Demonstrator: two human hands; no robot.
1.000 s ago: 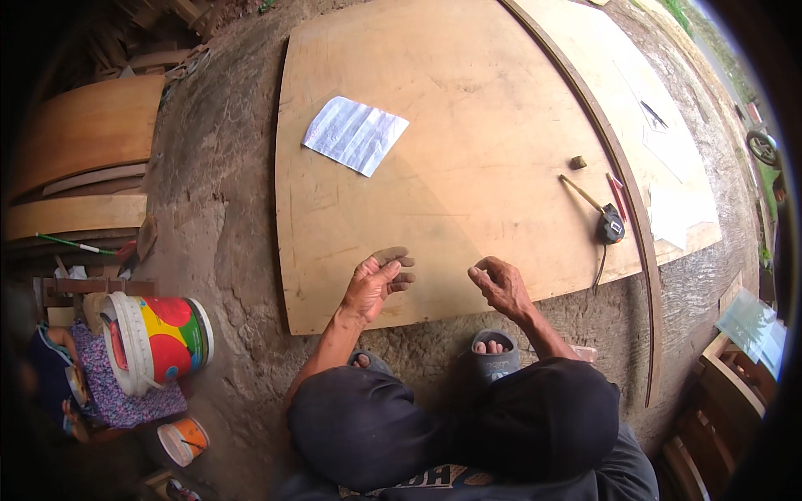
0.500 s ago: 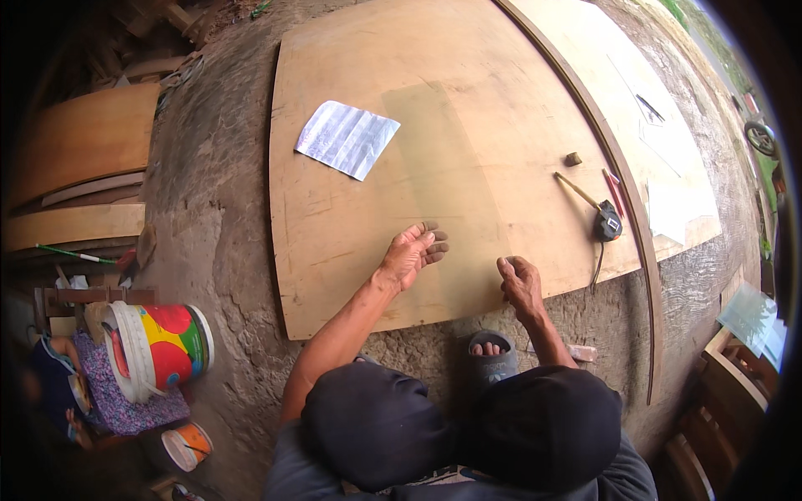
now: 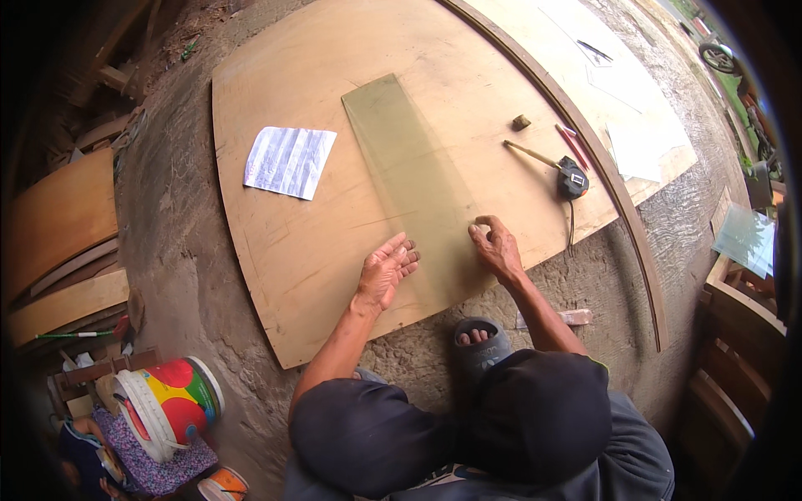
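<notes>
Crouching over the plywood sheet [image 3: 292, 250], you are now handling a long glass strip [image 3: 409, 167] that is lying flat on it, running from near your hands up toward the sheet's far part; a second ago no such strip was showing on the board, and half a second ago only a faint pale band of it. Your left hand [image 3: 386, 271] is lying open, palm up and fingers spread, just beside the strip's near left edge, gripping nothing. Your right hand [image 3: 495, 248] is resting on the strip's near right edge with fingers curled; whether it is pinching the glass or only pressing it, the view is not showing. Both hands have moved up the board since a second ago, so the glass seems freshly laid and being steadied. Lying to the left is a folded paper [image 3: 289, 161]; to the right, a tape measure [image 3: 571, 178], a red pencil [image 3: 572, 147] and a small block [image 3: 520, 122]. Your sandalled foot [image 3: 479, 341] is sitting just off the sheet's near edge.
</notes>
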